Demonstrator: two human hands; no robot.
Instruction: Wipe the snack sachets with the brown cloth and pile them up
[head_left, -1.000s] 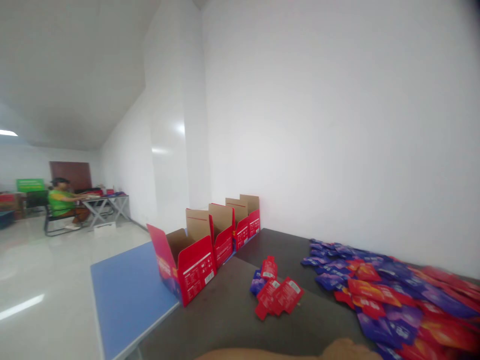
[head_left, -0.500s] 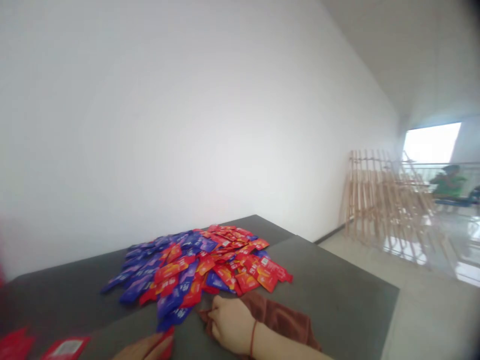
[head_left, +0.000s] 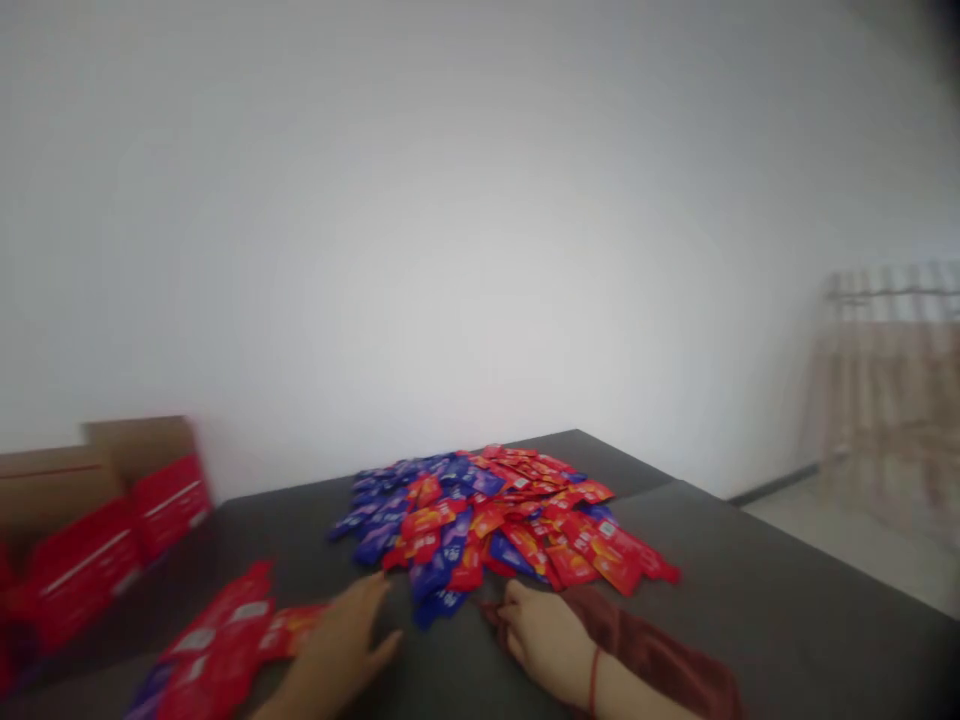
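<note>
My left hand [head_left: 337, 640] is low in the view, thumb spread from the fingers and nothing between them. Just left of it lies an orange-red packet [head_left: 289, 632], partly covered by the hand. Beyond that, more red packets [head_left: 225, 640] overlap on the dark table [head_left: 450, 680]. My right hand [head_left: 544, 635] has its fingers closed on the corner of a brown cloth [head_left: 660, 650], which trails right along the forearm. In front of both hands spreads a pile of blue and red-orange packets [head_left: 457, 530].
At the left edge stand cardboard boxes with red sides [head_left: 172, 505], blurred. A white wall [head_left: 480, 250] runs behind the table. Slatted wooden frames [head_left: 892, 370] lean at the far right, beyond the table edge.
The view has swung left, bringing the boxes in. My left hand, earlier at a red packet, is now spread with the packet out of it. The right hand stays on the cloth.
</note>
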